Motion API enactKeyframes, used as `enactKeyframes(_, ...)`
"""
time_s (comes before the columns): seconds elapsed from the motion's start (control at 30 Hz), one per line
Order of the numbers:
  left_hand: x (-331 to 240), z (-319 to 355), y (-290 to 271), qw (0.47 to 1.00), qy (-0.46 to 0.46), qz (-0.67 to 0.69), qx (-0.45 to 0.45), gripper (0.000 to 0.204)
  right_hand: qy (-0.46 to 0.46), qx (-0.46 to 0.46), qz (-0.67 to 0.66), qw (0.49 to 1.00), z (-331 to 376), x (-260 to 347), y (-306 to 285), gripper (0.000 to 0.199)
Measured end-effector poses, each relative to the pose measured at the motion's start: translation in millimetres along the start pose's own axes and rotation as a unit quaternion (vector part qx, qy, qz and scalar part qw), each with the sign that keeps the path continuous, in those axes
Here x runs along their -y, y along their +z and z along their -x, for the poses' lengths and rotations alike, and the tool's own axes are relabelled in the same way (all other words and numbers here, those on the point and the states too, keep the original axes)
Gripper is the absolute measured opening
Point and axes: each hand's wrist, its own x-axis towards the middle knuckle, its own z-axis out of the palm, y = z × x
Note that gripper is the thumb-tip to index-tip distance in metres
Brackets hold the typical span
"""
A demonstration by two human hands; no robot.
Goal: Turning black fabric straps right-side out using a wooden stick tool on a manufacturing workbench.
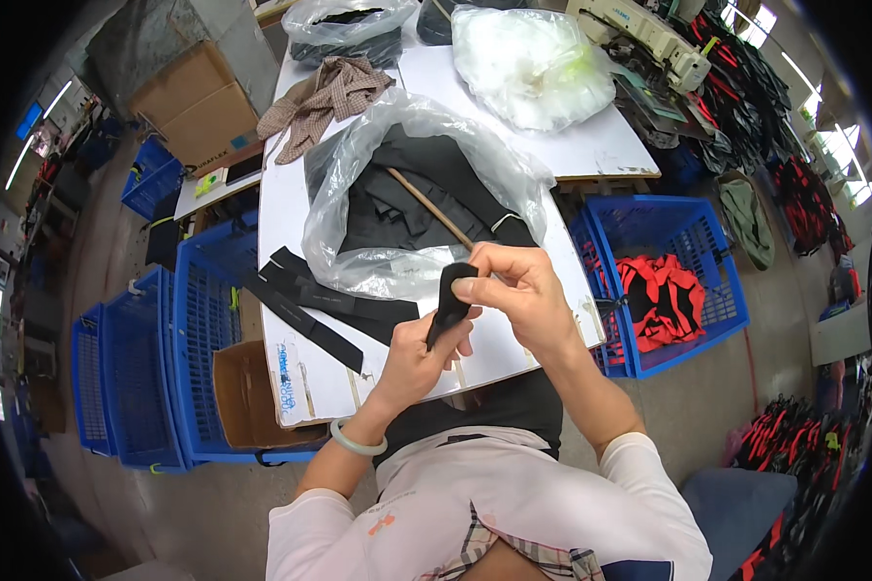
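Over the table's near edge, my left hand point(420, 360) is closed around the lower end of a black fabric piece point(446, 312). The thumb and fingers of my right hand point(521, 290) pinch the upper end of that same piece. A thin wooden stick point(426, 205) slants up and left from my right hand, its near end at the fingers; whether they grip it is hard to tell. Behind the stick is an open clear plastic bag point(327, 228) full of black fabric pieces point(388, 218). Several flat black strips point(310, 324) lie left of my hands.
Blue plastic crates point(189, 373) stand left of the white table point(286, 397), one with a cardboard box point(252, 392). Another blue crate point(712, 334) at right holds red and black fabric point(659, 300). Farther back are a checked cloth point(325, 102), a white plastic bag point(533, 68) and a sewing machine point(644, 39).
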Motion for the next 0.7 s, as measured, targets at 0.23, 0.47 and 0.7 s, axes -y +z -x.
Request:
enactKeyframes(0.23,-5,7,6,1.0,0.001,-0.007,-0.01,0.021,-0.084,-0.056,-0.046,0.994,6,-3,2,0.01)
enactKeyframes(0.47,-10,6,8,0.974,0.097,-0.16,-0.125,0.032,-0.195,0.049,0.161,0.966,20,10,-5,0.035)
enactKeyframes(0.7,-3,4,12,0.929,0.17,-0.277,-0.18,0.036,-0.176,-0.032,0.273,0.945,35,2,12,0.042)
